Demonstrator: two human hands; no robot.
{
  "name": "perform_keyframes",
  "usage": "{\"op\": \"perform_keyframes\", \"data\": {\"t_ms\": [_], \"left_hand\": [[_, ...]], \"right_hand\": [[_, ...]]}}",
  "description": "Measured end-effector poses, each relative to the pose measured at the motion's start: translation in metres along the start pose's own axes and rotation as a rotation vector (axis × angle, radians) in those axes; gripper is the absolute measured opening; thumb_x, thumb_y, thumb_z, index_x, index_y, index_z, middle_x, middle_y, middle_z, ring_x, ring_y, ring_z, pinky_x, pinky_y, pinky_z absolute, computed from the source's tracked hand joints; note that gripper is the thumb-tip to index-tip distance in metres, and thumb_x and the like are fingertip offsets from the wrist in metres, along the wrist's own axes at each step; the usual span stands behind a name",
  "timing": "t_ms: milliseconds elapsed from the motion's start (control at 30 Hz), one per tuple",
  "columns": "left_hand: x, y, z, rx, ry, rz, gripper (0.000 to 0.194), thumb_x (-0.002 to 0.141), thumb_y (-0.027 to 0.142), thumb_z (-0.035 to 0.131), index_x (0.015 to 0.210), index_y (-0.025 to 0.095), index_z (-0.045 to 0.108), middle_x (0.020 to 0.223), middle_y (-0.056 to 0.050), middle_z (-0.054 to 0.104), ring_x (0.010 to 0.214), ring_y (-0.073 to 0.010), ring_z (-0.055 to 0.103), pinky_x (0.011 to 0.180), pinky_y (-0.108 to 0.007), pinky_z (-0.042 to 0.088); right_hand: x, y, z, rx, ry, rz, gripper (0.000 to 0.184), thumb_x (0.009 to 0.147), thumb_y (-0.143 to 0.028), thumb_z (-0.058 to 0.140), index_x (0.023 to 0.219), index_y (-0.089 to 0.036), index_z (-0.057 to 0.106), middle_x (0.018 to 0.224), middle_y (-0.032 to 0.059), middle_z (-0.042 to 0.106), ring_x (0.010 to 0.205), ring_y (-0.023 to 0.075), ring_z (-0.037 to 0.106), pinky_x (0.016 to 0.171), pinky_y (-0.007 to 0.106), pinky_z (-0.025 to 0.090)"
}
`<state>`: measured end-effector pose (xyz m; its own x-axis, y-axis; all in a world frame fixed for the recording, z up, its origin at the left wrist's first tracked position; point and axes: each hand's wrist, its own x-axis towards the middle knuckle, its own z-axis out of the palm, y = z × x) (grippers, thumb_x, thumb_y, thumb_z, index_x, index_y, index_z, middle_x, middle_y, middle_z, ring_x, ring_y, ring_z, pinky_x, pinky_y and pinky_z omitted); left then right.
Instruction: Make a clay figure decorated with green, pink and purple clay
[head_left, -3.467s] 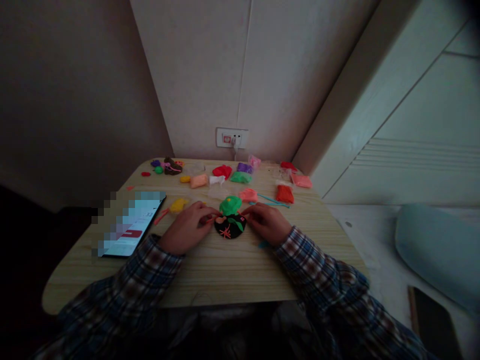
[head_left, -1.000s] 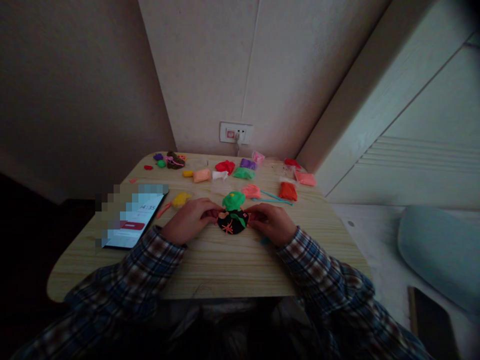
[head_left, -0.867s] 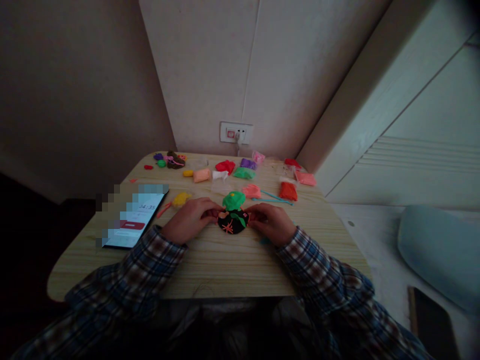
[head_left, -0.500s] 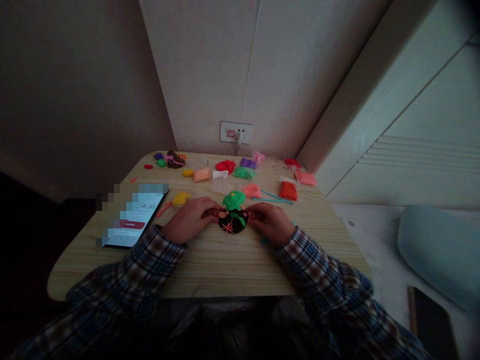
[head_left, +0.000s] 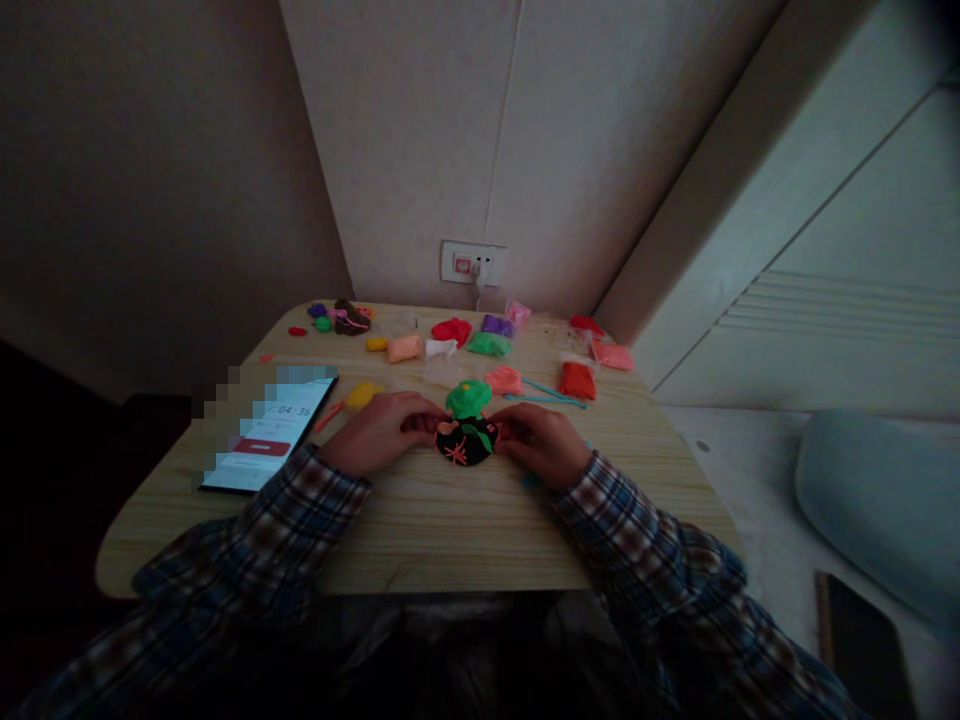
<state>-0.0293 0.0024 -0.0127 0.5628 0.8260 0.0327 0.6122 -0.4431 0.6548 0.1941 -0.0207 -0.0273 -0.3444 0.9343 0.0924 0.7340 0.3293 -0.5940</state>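
Between my hands is a modelling-clay figure [head_left: 466,443] with a round black body, a green top [head_left: 469,399], a green leaf-like strip and pink branching strands on its front. My left hand [head_left: 384,432] pinches its left edge with thumb and fingers. On the opposite side, my right hand [head_left: 546,440] grips the right edge in the same way; the fingertips are partly hidden behind the figure. Just beyond the figure lies a salmon-pink clay packet [head_left: 504,381]. A yellow clay lump [head_left: 363,395] sits behind my left hand.
A phone [head_left: 264,440] showing a timer lies on the left of the wooden table [head_left: 450,540]. Along the back are clay packets, among them purple [head_left: 496,325], green [head_left: 490,345] and orange-red [head_left: 577,380]. Thin blue sticks [head_left: 551,396] lie right of centre. A brown clay piece [head_left: 351,318] sits back left.
Both hands keep their hold on the clay figure, with hardly any movement. The phone's timer reading has advanced.
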Motion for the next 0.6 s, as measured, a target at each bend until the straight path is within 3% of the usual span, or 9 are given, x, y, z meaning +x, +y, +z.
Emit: {"op": "perform_keyframes", "data": {"t_ms": [333,600], "left_hand": [[0.001,0.0007,0.0066,0.019,0.069,-0.006,0.019,0.072,0.019,0.059,0.09,0.014,0.065,0.079,-0.002,0.064,0.069,-0.0131,0.056,0.064,-0.023,0.043],[0.0006,-0.0026,0.0031,-0.043,0.012,-0.004,0.024,0.07,0.021,0.06,0.093,0.015,0.064,0.082,-0.002,0.064,0.07,-0.0124,0.056,0.062,-0.021,0.043]], "right_hand": [[0.0016,-0.0005,0.0016,0.028,0.005,0.041,0.024,0.067,-0.012,0.066,0.091,-0.012,0.062,0.075,0.0032,0.062,0.066,0.0128,0.055,0.061,0.024,0.044],[0.0021,0.0047,0.0004,0.076,-0.034,-0.013,0.023,0.067,-0.013,0.065,0.09,-0.014,0.062,0.074,0.0018,0.061,0.065,0.0121,0.055,0.062,0.024,0.044]]}}
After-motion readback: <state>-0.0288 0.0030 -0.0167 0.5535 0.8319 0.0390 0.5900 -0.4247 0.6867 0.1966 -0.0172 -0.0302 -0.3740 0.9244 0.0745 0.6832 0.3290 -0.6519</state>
